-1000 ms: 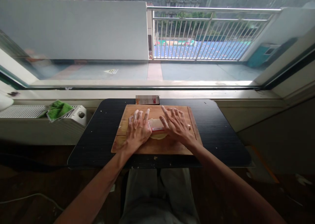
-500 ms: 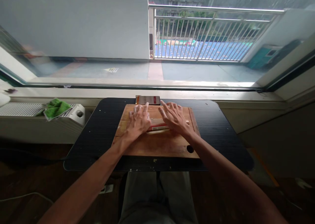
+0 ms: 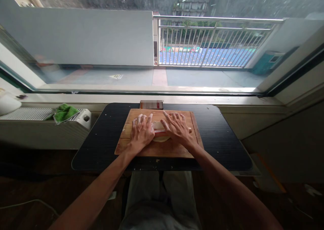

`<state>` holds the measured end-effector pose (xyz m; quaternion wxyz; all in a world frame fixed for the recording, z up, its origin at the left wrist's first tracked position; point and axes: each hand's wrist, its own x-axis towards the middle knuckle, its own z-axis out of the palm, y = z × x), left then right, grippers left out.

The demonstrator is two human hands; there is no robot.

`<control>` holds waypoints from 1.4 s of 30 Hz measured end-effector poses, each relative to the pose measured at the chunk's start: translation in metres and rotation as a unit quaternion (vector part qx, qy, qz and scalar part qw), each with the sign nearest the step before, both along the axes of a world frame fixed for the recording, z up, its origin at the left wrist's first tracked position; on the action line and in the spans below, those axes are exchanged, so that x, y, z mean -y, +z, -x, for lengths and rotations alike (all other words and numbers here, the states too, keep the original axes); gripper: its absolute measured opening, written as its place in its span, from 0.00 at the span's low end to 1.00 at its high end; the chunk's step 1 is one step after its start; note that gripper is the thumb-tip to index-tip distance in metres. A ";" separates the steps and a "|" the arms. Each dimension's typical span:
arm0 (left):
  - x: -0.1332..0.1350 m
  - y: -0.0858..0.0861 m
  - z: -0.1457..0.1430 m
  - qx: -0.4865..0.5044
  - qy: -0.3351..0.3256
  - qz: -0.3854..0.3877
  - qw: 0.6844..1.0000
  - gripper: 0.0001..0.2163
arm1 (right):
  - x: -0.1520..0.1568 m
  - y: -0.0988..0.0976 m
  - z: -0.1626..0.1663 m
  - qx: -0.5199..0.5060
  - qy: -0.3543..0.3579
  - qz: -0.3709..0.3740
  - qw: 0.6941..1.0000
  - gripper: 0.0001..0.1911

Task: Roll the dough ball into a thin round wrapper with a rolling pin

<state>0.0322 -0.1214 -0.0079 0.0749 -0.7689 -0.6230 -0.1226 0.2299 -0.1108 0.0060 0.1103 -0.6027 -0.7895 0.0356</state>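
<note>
L hand (image 3: 142,130), palm down w/ fingers spread & white-dusted, rests on the L part of a rolling pin (image 3: 160,133), not clenched round it; betw. hands the pin's red/white middle shows, w/ flattened dough (image 3: 162,139) under it, approx. mid wooden board (image 3: 157,151), & R hand (image 3: 178,127) likewise lies spread on the R part, pin's end poking out just past it. Around them, L to R: green cloth (image 3: 65,113) on white radiator (image 3: 37,130), then black table (image 3: 95,144) under the board, w/ phone (image 3: 152,105) just behind board's far edge.
</note>
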 end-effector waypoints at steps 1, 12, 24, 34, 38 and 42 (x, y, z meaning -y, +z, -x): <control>0.004 -0.001 0.000 0.003 -0.001 -0.006 1.000 0.26 | 0.004 0.000 0.000 0.004 0.001 -0.003 1.000 0.35; -0.042 0.004 0.003 0.023 -0.008 0.009 1.000 0.27 | -0.039 0.000 0.003 -0.042 -0.022 0.026 0.999 0.39; -0.072 0.006 0.001 0.021 0.006 0.009 1.000 0.28 | -0.066 0.005 0.010 -0.040 -0.051 0.018 0.998 0.38; -0.015 -0.003 0.001 0.022 0.010 -0.009 1.000 0.27 | -0.013 -0.004 0.008 -0.016 -0.032 -0.013 0.999 0.38; -0.019 0.001 0.001 0.026 0.014 0.015 0.999 0.27 | -0.016 -0.001 0.009 -0.016 -0.033 -0.013 0.999 0.39; -0.036 0.004 0.000 0.040 0.016 0.024 0.999 0.27 | -0.036 0.000 0.009 -0.044 -0.039 -0.018 0.998 0.37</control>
